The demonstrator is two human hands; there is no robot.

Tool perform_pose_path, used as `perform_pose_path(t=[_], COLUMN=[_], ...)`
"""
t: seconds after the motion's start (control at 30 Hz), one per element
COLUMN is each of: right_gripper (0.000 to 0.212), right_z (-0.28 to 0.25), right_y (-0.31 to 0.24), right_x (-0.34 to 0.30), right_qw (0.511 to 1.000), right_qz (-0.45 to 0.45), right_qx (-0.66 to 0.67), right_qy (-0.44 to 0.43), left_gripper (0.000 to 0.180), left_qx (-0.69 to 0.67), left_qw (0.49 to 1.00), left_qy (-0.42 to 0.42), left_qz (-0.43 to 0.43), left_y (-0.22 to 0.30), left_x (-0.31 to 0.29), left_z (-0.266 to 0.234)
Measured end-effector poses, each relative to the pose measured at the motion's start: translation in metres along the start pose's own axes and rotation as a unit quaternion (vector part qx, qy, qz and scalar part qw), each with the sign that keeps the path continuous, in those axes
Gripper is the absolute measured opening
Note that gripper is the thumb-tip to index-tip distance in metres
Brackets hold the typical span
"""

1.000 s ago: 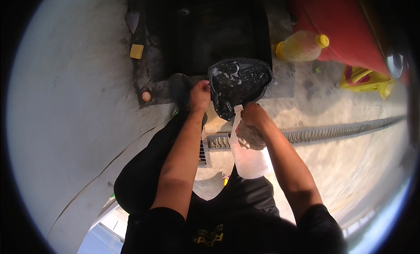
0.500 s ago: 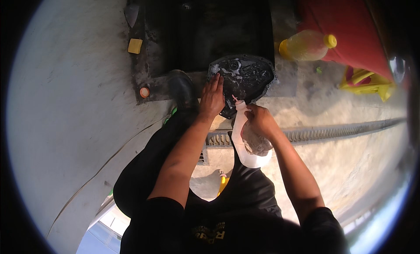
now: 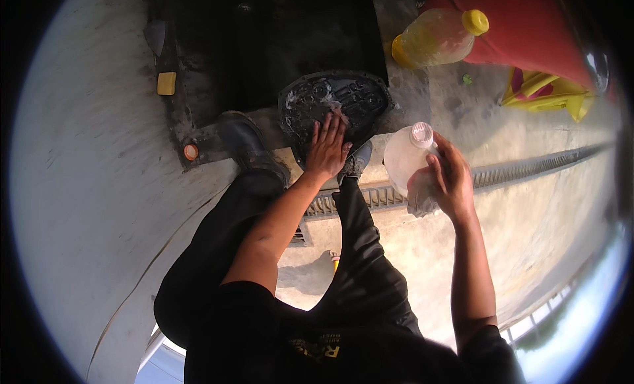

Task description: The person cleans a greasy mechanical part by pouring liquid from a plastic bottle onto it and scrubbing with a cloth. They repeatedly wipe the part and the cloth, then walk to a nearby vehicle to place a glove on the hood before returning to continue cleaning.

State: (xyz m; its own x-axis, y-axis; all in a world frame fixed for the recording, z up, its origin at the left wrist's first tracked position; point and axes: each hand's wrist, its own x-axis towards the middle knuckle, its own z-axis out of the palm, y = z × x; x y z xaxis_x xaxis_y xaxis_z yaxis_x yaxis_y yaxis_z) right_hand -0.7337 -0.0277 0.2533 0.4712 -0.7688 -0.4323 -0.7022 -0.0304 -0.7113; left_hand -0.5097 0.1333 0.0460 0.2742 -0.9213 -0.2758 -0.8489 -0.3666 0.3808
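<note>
My left hand (image 3: 327, 153) lies with fingers stretched out on a black, ribbed cover-like part (image 3: 364, 105). Pale, wet-looking streaks and some pinkish liquid show on its inner face, just past my fingertips. Off to the right, my right hand (image 3: 454, 179) grips a whitish plastic bottle (image 3: 400, 160), held upright in the air with its pale ridged top toward me. A crumpled greyish-pink patch (image 3: 422, 193) shows on the bottle's side beside my fingers; I cannot tell what it is.
Behind the part is a large black tray (image 3: 198, 129). On its left edge are a yellow sponge-like block (image 3: 166, 83), a scraper-like blade (image 3: 155, 37) and an orange-rimmed cap (image 3: 191, 152). A yellow-capped bottle (image 3: 436, 37) and yellow bag (image 3: 548, 96) lie right; a drain grate (image 3: 515, 174) crosses the floor.
The bottle was tipped over the part and has been swung right, away from it, and turned upright. My left hand has slid from the part's left edge onto its middle.
</note>
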Motion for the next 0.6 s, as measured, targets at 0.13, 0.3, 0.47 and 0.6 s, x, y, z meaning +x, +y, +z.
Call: perform_pose_path(t=[0.13, 0.3, 0.47, 0.6], right_gripper=[0.042, 0.044, 0.057, 0.060], right_z=[-0.008, -0.018, -0.008, 0.007], right_y=[0.022, 0.035, 0.047, 0.052], right_x=[0.009, 0.022, 0.039, 0.055], right_qw=[0.991, 0.941, 0.913, 0.893], right_qz=[0.009, 0.041, -0.022, -0.072], right_qx=[0.031, 0.208, 0.245, 0.301], right_qy=[0.126, 0.265, 0.326, 0.326], left_gripper=[0.071, 0.069, 0.069, 0.055], left_qx=[-0.007, -0.016, -0.034, -0.123], left_qw=[0.993, 0.993, 0.988, 0.987], left_qy=[-0.060, -0.063, -0.067, -0.049], left_qz=[0.098, 0.096, 0.136, 0.093], left_y=[-0.003, -0.008, 0.005, -0.013], left_x=[-0.003, 0.006, 0.001, 0.017], left_z=[-0.002, -0.012, -0.006, -0.018])
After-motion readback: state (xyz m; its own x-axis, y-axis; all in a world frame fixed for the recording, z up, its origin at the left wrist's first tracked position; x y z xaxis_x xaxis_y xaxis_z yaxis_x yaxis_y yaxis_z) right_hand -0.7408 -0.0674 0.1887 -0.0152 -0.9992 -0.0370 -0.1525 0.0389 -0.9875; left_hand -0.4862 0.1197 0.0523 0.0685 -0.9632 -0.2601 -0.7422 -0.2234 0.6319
